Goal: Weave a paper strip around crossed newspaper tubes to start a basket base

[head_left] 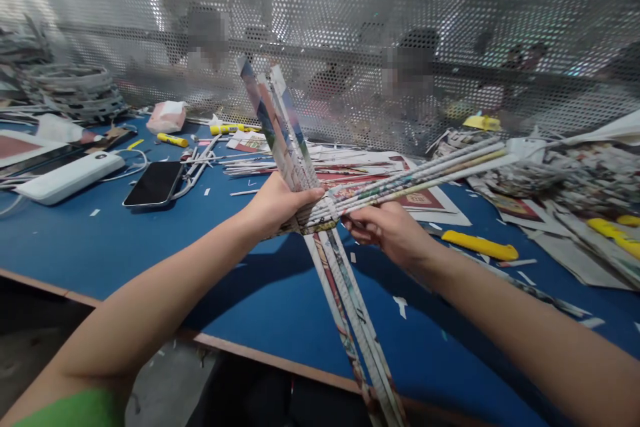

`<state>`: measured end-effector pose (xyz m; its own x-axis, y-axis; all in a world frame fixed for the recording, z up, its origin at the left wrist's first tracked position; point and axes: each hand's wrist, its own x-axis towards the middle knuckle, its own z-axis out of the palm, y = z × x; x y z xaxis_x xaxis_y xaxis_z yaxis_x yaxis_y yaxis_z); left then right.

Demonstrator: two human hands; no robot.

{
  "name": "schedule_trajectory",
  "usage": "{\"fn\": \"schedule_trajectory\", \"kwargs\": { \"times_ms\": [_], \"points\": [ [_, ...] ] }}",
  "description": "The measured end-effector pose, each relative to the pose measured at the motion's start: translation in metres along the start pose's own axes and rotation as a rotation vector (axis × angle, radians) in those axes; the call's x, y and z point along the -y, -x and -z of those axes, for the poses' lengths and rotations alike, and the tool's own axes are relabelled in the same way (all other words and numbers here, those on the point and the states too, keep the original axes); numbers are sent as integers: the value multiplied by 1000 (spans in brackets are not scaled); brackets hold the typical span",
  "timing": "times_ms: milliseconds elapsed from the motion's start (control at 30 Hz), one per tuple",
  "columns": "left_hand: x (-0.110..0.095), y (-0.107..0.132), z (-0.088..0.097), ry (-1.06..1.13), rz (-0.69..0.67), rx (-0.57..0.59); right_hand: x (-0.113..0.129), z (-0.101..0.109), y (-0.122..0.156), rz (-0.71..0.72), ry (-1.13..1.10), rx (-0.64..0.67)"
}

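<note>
Held above the blue table is a cross of rolled paper strips, made of printed newspaper or magazine. One bundle runs from upper left to lower right; the other lies across it and reaches to the right. My left hand grips the crossing from the left, its thumb pressed on top. Just right of the crossing, my right hand has its fingers closed at the lower edge of the sideways bundle. Its fingertips are partly hidden, and they seem to pinch a strip there.
On the blue table lie a phone, a white power bank, glue sticks and paper scraps. A yellow utility knife is at right. Woven paper baskets stand far left; a perforated metal screen rises behind, with people beyond it.
</note>
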<state>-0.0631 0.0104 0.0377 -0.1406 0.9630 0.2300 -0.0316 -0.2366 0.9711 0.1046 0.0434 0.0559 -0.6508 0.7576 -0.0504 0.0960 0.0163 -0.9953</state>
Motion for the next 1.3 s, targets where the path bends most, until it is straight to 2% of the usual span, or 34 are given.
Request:
{"fn": "schedule_trajectory", "kwargs": {
  "times_ms": [133, 267, 433, 533, 667, 767, 900, 967, 1033, 1233, 1300],
  "points": [
    [-3, 0, -1, -75, -50, -86, 6, -4, 0, -19, -60, 1],
    [-9, 1, -2, -68, -64, -68, 6, -9, 2, 25, -17, -84],
    [-9, 1, -3, -129, -61, -63, -9, -8, 3, 76, 4, -148],
    [-4, 0, -6, -105, -37, -73, -18, -3, 4, 107, 154, -158],
    [0, 2, -11, -25, 63, -69, -31, 2, 6, 207, 373, -180],
    [3, 3, -11, 39, 119, -25, -37, 4, 6, 178, 320, -106],
    [9, 3, -6, 18, 174, 18, -33, 11, 5, 43, 151, 118],
    [11, 3, -2, -2, 186, 19, -27, 20, 5, -7, 189, 230],
    [11, 2, 2, -11, 210, 28, -21, 29, 4, 0, 261, 295],
    [8, 4, 1, 31, 363, 157, -29, 41, -5, 235, 626, 162],
    [7, 6, 0, 48, 380, 176, -35, 39, -8, 303, 672, 6]
  ]
}}
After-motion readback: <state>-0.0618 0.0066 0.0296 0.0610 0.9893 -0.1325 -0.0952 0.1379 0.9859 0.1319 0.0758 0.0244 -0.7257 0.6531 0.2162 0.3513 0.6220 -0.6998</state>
